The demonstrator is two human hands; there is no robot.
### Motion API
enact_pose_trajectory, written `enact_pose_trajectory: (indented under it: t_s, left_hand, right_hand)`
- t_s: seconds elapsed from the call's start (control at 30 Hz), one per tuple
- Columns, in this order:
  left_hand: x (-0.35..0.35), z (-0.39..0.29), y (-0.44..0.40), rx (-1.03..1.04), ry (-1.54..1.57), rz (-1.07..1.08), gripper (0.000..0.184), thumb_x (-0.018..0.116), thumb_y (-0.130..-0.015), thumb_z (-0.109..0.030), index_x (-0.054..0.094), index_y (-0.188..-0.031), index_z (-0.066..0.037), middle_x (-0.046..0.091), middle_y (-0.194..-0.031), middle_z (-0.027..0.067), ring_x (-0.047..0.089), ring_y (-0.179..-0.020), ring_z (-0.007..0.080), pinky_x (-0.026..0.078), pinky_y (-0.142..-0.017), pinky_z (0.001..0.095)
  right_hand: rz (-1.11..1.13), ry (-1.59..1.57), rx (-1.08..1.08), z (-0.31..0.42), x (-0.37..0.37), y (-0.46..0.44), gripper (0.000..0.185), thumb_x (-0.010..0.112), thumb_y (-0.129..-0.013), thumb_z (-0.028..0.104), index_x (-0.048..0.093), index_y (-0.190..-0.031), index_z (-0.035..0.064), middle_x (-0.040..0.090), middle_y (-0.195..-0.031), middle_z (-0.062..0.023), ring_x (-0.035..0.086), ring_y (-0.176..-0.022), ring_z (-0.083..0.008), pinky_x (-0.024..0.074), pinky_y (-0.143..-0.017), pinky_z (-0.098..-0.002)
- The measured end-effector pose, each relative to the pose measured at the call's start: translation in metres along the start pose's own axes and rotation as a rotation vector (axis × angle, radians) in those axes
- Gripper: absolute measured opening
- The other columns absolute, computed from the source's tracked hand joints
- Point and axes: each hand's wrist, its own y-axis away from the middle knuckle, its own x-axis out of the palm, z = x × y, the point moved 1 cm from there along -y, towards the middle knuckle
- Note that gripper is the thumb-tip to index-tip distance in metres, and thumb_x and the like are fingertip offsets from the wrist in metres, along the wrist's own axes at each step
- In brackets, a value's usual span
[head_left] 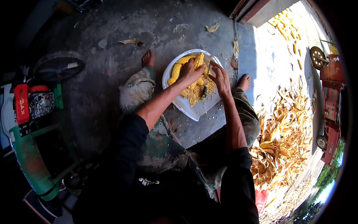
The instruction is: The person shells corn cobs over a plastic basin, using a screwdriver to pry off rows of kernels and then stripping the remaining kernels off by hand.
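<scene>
I see a corn cob in the grasp of the left hand, its lower end hidden behind the fingers. The right hand curls just beside; I can't tell whether its fingers grip the black-and-yellow tool below them. Loose kernels and a white basin lie beneath both.

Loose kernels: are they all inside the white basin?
No: besides the loose kernels in the white basin, others lie scattered on the floor just outside it.
</scene>
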Motion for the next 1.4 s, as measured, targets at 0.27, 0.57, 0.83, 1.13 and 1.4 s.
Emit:
enact_pose_trajectory:
  t_s: [0.27, 0.57, 0.83, 1.13, 1.4]
  left_hand:
    - [0.008, 0.003, -0.016, -0.167, 0.565, 0.013, 0.056, 0.054, -0.094, -0.052, 0.05, -0.119, -0.001, 0.058, -0.102, 0.0134, 0.058, -0.089, 0.0209, 0.048, -0.076, 0.0316]
    - [0.002, -0.031, 0.002, -0.309, 1.027, 0.235, 0.046, 0.054, -0.095, -0.047, 0.057, -0.121, -0.009, 0.059, -0.104, 0.0024, 0.059, -0.093, 0.0135, 0.05, -0.081, 0.0301]
    - [0.021, -0.027, 0.0, -0.143, 0.768, 0.167, 0.039, 0.057, -0.095, -0.034, 0.055, -0.121, -0.005, 0.057, -0.106, 0.0038, 0.055, -0.099, 0.014, 0.046, -0.086, 0.0306]
    - [0.03, -0.015, 0.002, -0.134, 0.714, 0.071, 0.046, 0.058, -0.096, -0.04, 0.051, -0.123, -0.003, 0.057, -0.106, 0.0043, 0.054, -0.098, 0.0122, 0.046, -0.084, 0.029]
    - [0.019, -0.03, 0.012, -0.229, 0.691, 0.05, 0.07, 0.066, -0.087, -0.053, 0.046, -0.131, -0.002, 0.055, -0.119, 0.011, 0.054, -0.109, 0.0192, 0.047, -0.09, 0.033]
  right_hand:
    - [-0.071, -0.108, 0.17, 0.013, 0.012, 0.017, 0.049, 0.043, -0.103, 0.035, 0.056, -0.118, -0.0094, 0.067, -0.098, -0.0176, 0.068, -0.085, -0.0236, 0.0558, -0.079, -0.0349]
    - [-0.081, -0.022, 0.223, 0.028, 0.048, 0.042, 0.073, 0.03, -0.1, 0.06, 0.058, -0.112, -0.0062, 0.062, -0.075, -0.0125, 0.063, -0.055, -0.0211, 0.0546, -0.053, -0.0311]
    - [-0.287, 0.301, -0.004, 0.013, 0.044, 0.022, 0.075, 0.031, -0.1, 0.058, 0.063, -0.097, -0.0095, 0.065, -0.08, -0.0225, 0.065, -0.075, -0.0327, 0.0488, -0.07, -0.0414]
    - [-0.245, 0.489, 0.0, 0.007, 0.036, 0.02, 0.067, 0.03, -0.103, 0.05, 0.062, -0.093, -0.0075, 0.061, -0.076, -0.0295, 0.062, -0.076, -0.0432, 0.0448, -0.07, -0.0495]
    - [-0.294, 0.417, 0.024, 0.002, 0.039, 0.018, 0.068, 0.031, -0.104, 0.049, 0.061, -0.081, -0.0074, 0.059, -0.064, -0.024, 0.061, -0.062, -0.0356, 0.0437, -0.063, -0.0481]
